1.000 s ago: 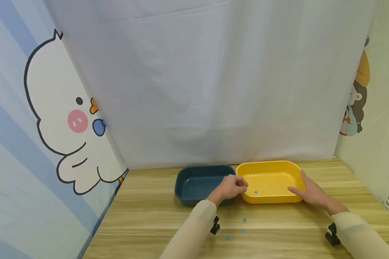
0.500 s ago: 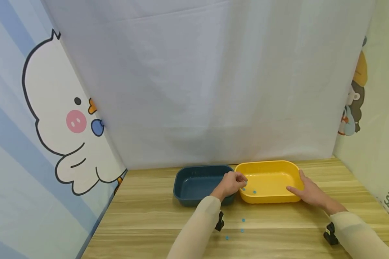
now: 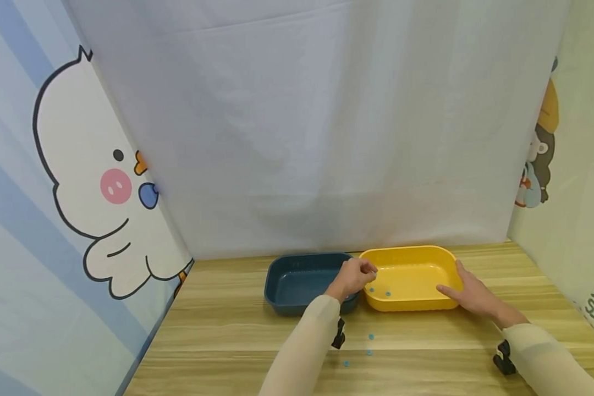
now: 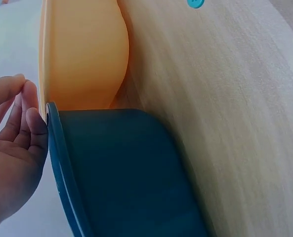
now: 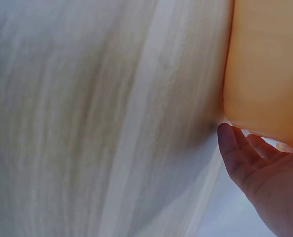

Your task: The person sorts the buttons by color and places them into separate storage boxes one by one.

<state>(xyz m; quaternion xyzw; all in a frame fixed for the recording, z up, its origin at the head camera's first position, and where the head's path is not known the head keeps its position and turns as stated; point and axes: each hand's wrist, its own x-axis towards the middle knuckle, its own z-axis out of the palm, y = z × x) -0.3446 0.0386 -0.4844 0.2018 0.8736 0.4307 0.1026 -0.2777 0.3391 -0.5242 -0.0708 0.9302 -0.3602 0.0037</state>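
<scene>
My left hand [image 3: 353, 276] is over the inner ends of the two trays, thumb and forefinger pinched together on a small blue button [image 3: 374, 274]. In the left wrist view the fingertips meet just above the rims. Inside the yellow tray [image 3: 411, 305] lie a blue button [image 3: 372, 290] and another button [image 3: 388, 293], both near its left end. My right hand [image 3: 475, 291] holds the right end of that tray, thumb over the inside and fingers along the outer wall. Part of the dark blue tray [image 3: 289, 309] is hidden behind my left hand.
On the wooden table [image 3: 218, 341], in front of the trays, lie a blue button [image 3: 371, 336], a second button [image 3: 369, 352] and a third button [image 3: 346, 363]. A grey-white curtain [image 3: 297, 137] hangs close behind the trays.
A second blue button has appeared in the yellow tray, under my left fingertips. My left hand has risen slightly with its fingers still pinched. The right hand keeps its hold on the tray.
</scene>
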